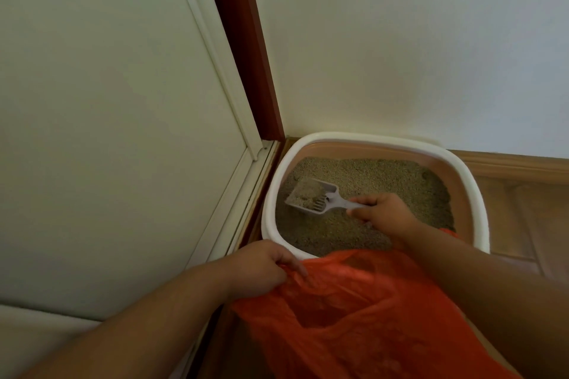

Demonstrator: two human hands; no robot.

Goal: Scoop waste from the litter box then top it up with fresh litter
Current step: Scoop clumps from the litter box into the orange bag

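Head view: my right hand [380,212] grips the scoop [314,197], pointing toward the litter box's [271,194] left edge; left hand [261,268] pinches the orange bag [354,301].

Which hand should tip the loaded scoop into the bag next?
Right. The right hand already grips the grey slotted plastic scoop, loaded with litter, over the white-rimmed litter box. The left hand is busy holding open the orange plastic bag.
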